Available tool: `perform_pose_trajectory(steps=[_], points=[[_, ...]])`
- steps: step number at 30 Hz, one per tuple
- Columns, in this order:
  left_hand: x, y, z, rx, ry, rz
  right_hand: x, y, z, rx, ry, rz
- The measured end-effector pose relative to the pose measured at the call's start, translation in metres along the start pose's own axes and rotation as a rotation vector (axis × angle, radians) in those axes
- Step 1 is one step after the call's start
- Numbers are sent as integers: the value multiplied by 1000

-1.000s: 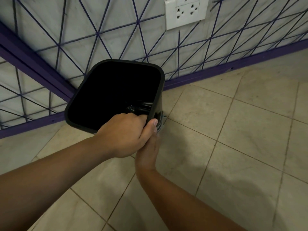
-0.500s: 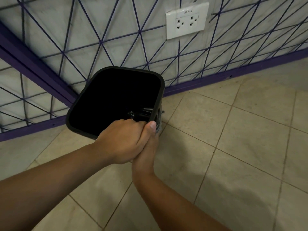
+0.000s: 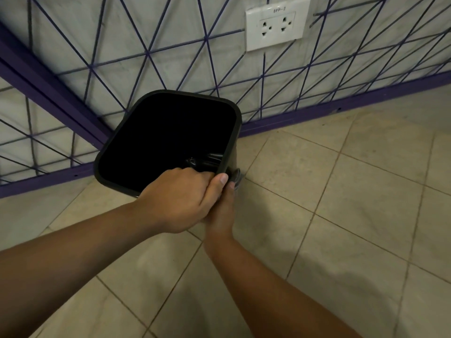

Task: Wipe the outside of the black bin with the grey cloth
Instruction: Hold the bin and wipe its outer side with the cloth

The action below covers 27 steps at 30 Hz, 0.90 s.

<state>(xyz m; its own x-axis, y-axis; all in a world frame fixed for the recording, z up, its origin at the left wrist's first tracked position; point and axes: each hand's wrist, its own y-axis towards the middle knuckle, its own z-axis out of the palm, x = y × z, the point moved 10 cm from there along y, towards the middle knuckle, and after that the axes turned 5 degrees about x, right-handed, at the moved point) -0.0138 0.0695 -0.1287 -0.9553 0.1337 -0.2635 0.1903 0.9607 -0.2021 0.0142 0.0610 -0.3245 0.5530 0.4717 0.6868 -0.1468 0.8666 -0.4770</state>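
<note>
Mid-wipe, judging by the layout: black bin [image 3: 168, 140] stands on the floor in the room corner, mouth up and tipped toward the camera. Left hand [image 3: 180, 198] grips the bin's near rim at the corner nearest the camera, fingers curled inside, thumb on the outside edge, which reads as steadying. Right hand [image 3: 223, 211] sits just below and beside that same corner, tucked under the left hand, against the bin's outer side wall. A small bit of grey cloth [image 3: 236, 178] shows past its fingertips, touching the wall; the grip on it is mostly hidden, so I cannot tell whether the fingers are wrapped round it or just pressing flat. Only the bin's near-right side looks to be in work; far sides face the wall. Next move probably needs a turn of the bin or a reach round it while the rim hold stays firm. Surface: beige tiled floor [image 3: 341, 191], dark grout. Behind the bin: pale wall [image 3: 170, 25] with purple line pattern, purple skirting [image 3: 317, 113], white double socket [image 3: 277, 26] above and right of the bin.
</note>
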Motion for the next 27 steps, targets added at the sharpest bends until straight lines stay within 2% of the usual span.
perform_pose_trajectory(steps=[3, 7, 12, 15, 18, 23, 27], points=[[2, 1, 1, -10, 32, 4, 5, -27, 13, 53, -98, -168], [3, 1, 2, -8, 56, -7, -16, -29, -2, 26, -112, -141], [1, 2, 0, -24, 32, 11, 2, -27, 8, 37, -161, -231], [0, 1, 1, -11, 8, 24, 6, -27, 7, 27, -144, -223], [-2, 1, -1, -32, 0, 35, 26, -34, 21, 42, -146, -314], [0, -1, -2, -34, 8, 36, 23, -21, 19, 54, -180, -304], [1, 0, -2, -29, 28, 14, 27, -43, 27, 67, -213, -336]])
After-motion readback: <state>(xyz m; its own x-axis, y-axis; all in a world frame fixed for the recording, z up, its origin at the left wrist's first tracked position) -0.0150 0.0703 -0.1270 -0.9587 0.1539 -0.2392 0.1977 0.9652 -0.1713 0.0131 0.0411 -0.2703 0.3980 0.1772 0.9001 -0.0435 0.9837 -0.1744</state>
